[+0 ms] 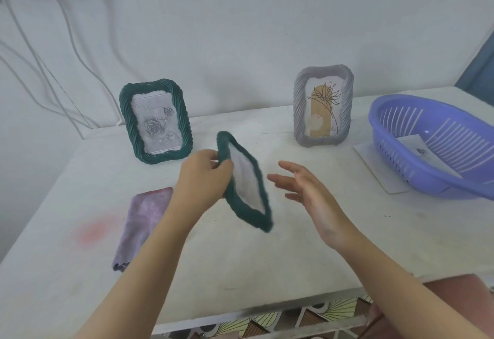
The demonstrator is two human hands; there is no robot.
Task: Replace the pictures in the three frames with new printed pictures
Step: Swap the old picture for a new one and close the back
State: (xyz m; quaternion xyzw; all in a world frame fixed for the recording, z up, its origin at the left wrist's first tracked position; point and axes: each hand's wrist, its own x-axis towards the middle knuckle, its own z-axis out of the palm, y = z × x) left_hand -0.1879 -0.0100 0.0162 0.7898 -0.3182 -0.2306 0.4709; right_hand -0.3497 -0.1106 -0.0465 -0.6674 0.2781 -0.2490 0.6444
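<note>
On the white table, in the head view, two frames stand upright at the back edge near the wall: a dark green frame with a rose picture on the left, and a grey frame with a line-drawn flower on the right, the two well apart.

Your left hand grips a second green frame by its near long edge – fingers curled round the rim. This frame is off the table, tilted and blurred, and its middle shows white.

Your right hand is just beside that frame but not touching it – fingers straight and spread, holding nothing.

A purple cloth lies flat under your left forearm. A purple basket sits at the right, over a printed sheet.
</note>
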